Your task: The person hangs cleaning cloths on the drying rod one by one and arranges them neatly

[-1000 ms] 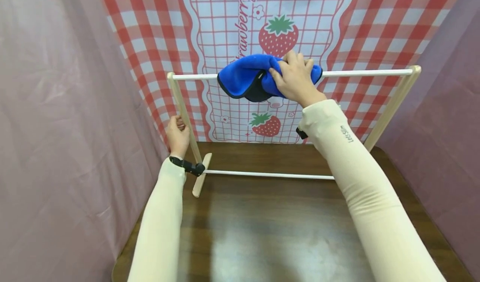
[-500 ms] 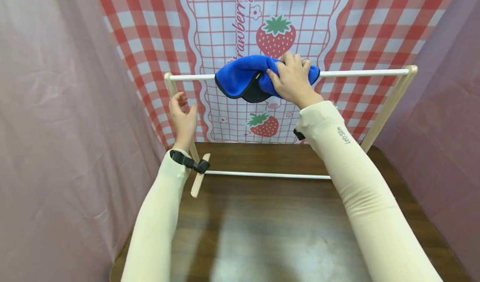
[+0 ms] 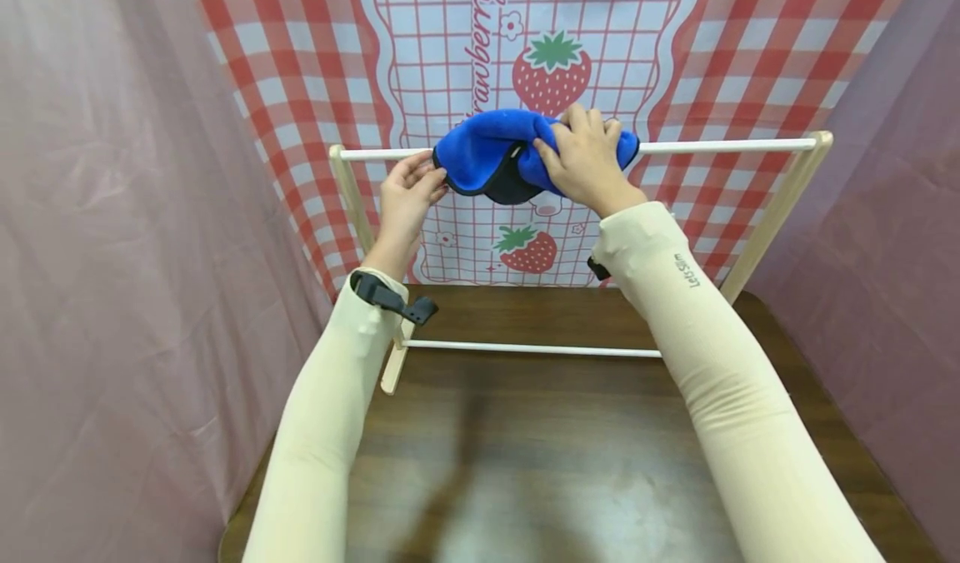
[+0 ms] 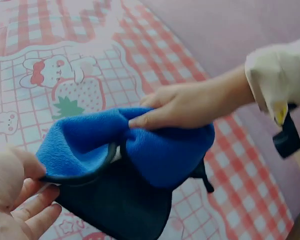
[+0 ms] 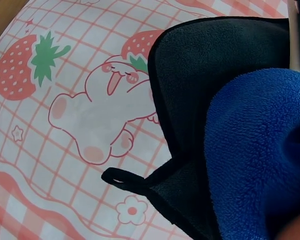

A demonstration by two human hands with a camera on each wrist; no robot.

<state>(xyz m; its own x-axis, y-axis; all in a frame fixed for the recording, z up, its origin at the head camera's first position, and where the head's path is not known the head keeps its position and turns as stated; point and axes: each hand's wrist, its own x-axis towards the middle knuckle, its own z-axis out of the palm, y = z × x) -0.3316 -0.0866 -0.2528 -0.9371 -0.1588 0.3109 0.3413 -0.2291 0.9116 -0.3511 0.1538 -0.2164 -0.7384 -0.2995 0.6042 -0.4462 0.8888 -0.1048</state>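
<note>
My left hand [image 3: 405, 201] pinches the left edge of the blue cloth [image 3: 476, 159]; my right hand [image 3: 592, 159] grips it at the white rail [image 3: 727, 146]. The right wrist view reveals a black loop [image 5: 140, 187], unseen from my head; the cloth runs lengthwise along the rail.

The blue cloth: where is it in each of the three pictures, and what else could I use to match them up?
Head: the blue cloth is above the centre, with the left hand at its left edge and the right hand on it.
Left wrist: the blue cloth fills the middle.
Right wrist: the blue cloth runs off the right edge.
Shared landmark: the strawberry-print backdrop.
</note>
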